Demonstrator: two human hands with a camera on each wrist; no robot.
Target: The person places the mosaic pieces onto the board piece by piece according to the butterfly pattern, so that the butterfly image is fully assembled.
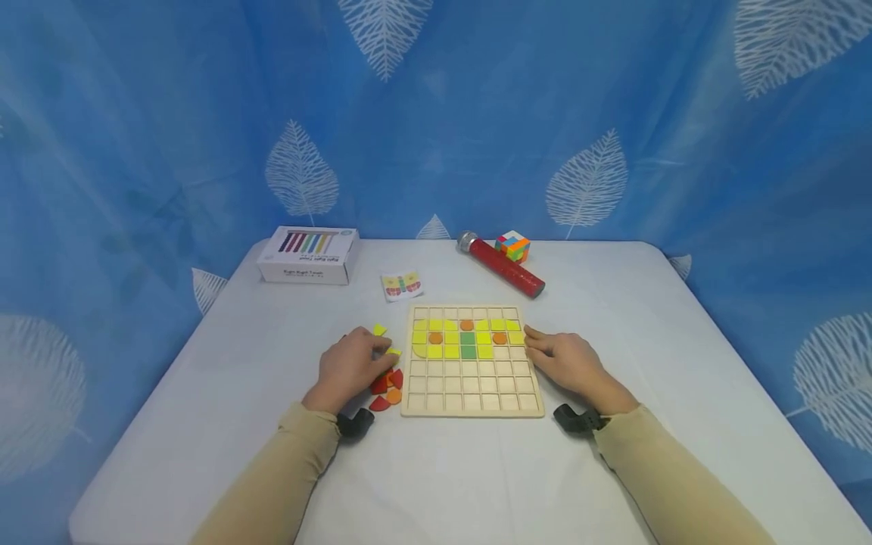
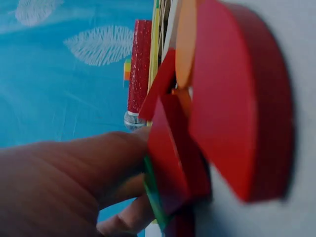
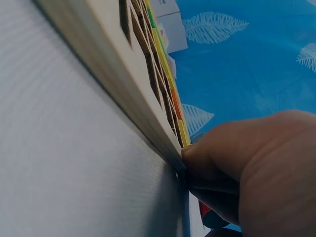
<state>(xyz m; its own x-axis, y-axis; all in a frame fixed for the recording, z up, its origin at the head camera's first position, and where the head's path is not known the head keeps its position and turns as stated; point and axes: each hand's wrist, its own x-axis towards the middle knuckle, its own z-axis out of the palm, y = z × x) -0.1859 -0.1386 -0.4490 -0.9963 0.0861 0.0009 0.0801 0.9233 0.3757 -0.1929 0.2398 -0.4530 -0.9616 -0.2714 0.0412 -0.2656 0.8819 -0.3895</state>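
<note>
A wooden grid board (image 1: 472, 384) lies mid-table; yellow tiles (image 1: 452, 351), orange round pieces (image 1: 435, 338) and green squares (image 1: 468, 352) fill parts of its upper rows. My left hand (image 1: 350, 363) is at a loose pile left of the board, thumb and index finger apart around a yellow piece (image 1: 393, 351); a grip on it is not visible. Red wedge pieces (image 2: 224, 98), an orange disc (image 2: 186, 44) and a green piece (image 2: 154, 192) lie close to that hand. My right hand (image 1: 564, 362) holds the board's right edge, its thumb (image 3: 195, 150) on the rim.
Behind the board lies a small butterfly picture card (image 1: 402, 286). A white box (image 1: 308, 256) stands at the back left. A red microphone (image 1: 507, 269) and a puzzle cube (image 1: 512, 246) are at the back right. A blue leaf-patterned curtain (image 1: 477, 151) hangs behind the white table (image 1: 436, 484).
</note>
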